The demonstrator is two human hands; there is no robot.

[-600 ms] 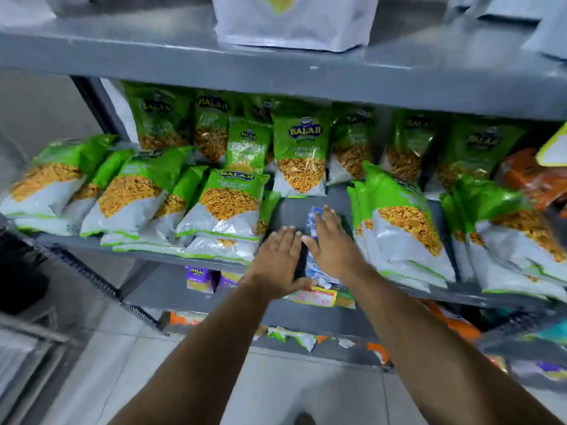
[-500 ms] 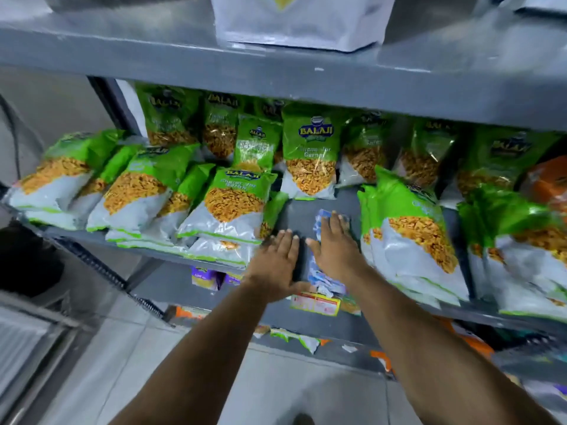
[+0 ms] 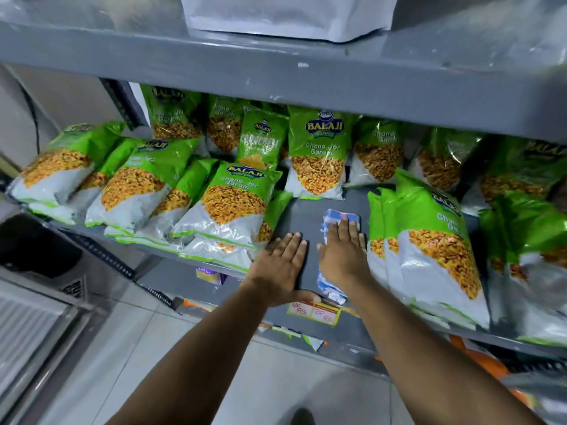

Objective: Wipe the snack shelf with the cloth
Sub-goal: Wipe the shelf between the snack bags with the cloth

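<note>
A grey metal snack shelf (image 3: 310,210) shows a bare strip between two stacks of green snack packets. On that strip lies a blue-and-white checked cloth (image 3: 336,216), and my right hand (image 3: 342,256) presses flat on it, fingers pointing to the back; cloth ends show beyond the fingertips and under the wrist. My left hand (image 3: 280,266) lies flat on the bare shelf just left of it, fingers spread against the edge of the left packet stack (image 3: 227,207), holding nothing.
Green packets (image 3: 429,246) lean close on the right of the cloth, and more stand along the back (image 3: 319,157). A grey upper shelf (image 3: 306,78) overhangs. A yellow price tag (image 3: 313,312) hangs on the front lip. Lower shelves and tiled floor lie below.
My right hand has slid the cloth a little farther back along the bare strip. The left hand stays flat beside it. The camera has moved closer.
</note>
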